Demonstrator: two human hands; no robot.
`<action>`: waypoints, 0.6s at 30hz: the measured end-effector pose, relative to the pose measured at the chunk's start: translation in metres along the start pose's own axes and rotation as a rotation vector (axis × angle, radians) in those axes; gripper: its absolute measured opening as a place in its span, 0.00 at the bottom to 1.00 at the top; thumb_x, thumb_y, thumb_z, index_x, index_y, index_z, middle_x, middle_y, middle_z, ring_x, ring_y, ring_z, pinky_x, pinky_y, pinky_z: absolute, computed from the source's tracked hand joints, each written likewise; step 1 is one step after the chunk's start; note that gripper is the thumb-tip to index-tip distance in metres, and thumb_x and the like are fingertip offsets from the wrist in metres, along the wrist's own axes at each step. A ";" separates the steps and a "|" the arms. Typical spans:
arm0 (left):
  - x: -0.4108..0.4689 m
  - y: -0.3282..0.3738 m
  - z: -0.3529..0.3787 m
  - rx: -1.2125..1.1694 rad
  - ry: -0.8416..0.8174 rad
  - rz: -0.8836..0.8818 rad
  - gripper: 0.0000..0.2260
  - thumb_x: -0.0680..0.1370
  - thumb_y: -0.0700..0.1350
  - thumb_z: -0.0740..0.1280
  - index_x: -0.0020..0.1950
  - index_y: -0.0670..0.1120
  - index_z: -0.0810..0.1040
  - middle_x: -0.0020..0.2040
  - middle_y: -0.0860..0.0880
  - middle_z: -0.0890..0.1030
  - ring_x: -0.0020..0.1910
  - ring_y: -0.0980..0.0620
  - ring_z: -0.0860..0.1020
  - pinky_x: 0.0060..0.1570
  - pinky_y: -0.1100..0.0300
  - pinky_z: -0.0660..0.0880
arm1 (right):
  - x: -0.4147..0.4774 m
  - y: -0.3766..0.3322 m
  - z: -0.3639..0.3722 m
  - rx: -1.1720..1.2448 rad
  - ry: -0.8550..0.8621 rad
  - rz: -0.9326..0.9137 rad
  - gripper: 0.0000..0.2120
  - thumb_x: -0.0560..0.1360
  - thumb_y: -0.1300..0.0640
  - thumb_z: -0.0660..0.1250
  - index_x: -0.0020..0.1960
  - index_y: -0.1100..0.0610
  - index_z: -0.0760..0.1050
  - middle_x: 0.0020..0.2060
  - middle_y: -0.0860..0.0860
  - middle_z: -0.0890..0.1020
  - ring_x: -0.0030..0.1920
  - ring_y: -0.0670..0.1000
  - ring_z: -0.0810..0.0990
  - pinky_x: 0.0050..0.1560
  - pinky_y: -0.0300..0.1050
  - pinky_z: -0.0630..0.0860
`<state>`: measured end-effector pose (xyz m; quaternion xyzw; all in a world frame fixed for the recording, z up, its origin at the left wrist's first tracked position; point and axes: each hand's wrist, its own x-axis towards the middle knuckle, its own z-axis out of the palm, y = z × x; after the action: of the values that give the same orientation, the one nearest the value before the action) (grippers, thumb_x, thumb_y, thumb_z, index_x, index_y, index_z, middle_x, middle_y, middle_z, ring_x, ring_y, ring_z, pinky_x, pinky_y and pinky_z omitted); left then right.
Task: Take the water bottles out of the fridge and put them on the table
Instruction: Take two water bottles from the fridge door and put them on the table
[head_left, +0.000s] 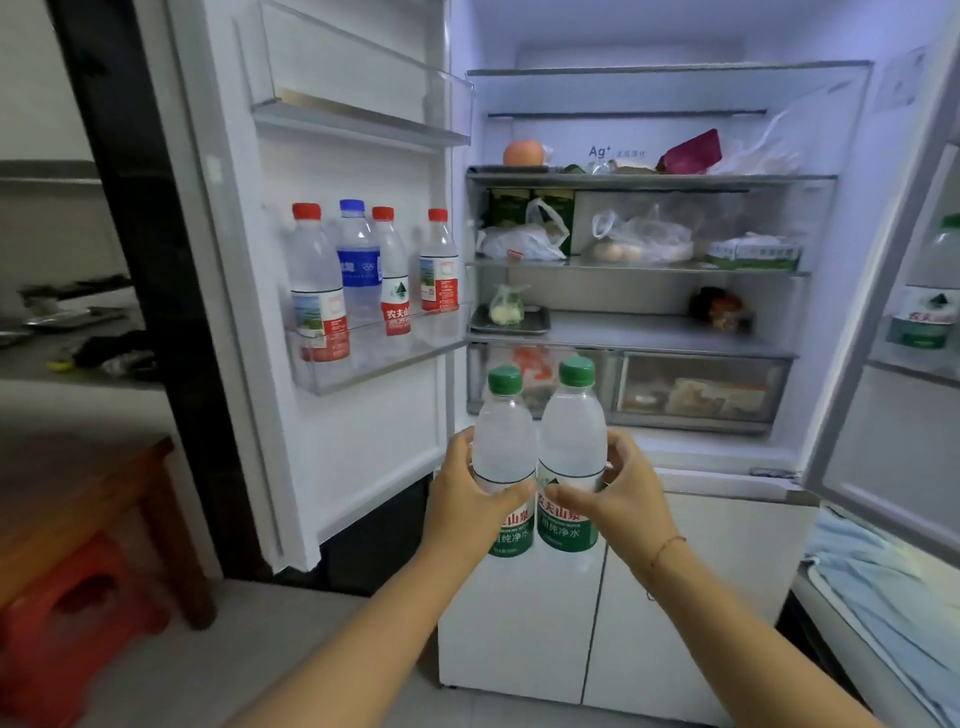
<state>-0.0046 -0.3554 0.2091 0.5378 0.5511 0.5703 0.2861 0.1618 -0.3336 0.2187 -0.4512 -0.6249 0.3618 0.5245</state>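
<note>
Two green-capped water bottles are held upright side by side in front of the open fridge (649, 179). My left hand (462, 499) grips the left bottle (504, 441) and my right hand (623, 493) grips the right bottle (571, 431). In the left door's shelf (363, 364) stand several bottles: three with red caps, such as the nearest one (317, 291), and one with a blue cap (358, 265). Another green-labelled bottle (930, 301) stands in the right door. The corner of a wooden table (78, 499) shows at the lower left.
The fridge shelves carry bagged food, an apple (523, 152), eggs and drawers. A red plastic stool (67, 623) sits under the table. A light blue cloth (883, 587) lies on a surface at the right. A grey counter (31, 364) with small items runs behind the left door.
</note>
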 end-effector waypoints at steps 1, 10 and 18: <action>-0.010 -0.002 -0.012 -0.006 0.021 -0.005 0.31 0.64 0.49 0.79 0.60 0.62 0.67 0.51 0.62 0.77 0.53 0.59 0.77 0.48 0.61 0.77 | -0.008 -0.003 0.009 0.005 -0.026 0.000 0.31 0.59 0.59 0.81 0.57 0.48 0.70 0.51 0.43 0.80 0.50 0.44 0.80 0.43 0.36 0.76; -0.067 -0.020 -0.131 0.082 0.241 -0.053 0.29 0.63 0.50 0.79 0.59 0.62 0.68 0.48 0.65 0.78 0.47 0.69 0.76 0.39 0.70 0.72 | -0.056 -0.033 0.116 0.064 -0.257 -0.007 0.29 0.59 0.57 0.80 0.51 0.40 0.69 0.49 0.41 0.80 0.48 0.43 0.79 0.39 0.34 0.73; -0.080 -0.044 -0.270 0.120 0.386 -0.060 0.30 0.64 0.47 0.79 0.62 0.56 0.71 0.50 0.60 0.81 0.50 0.61 0.80 0.45 0.60 0.78 | -0.073 -0.068 0.252 0.112 -0.448 -0.040 0.30 0.59 0.59 0.80 0.55 0.46 0.69 0.49 0.43 0.81 0.49 0.44 0.80 0.48 0.43 0.79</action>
<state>-0.2461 -0.5058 0.1945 0.4180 0.6445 0.6200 0.1597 -0.0955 -0.4198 0.2107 -0.3175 -0.7134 0.4765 0.4040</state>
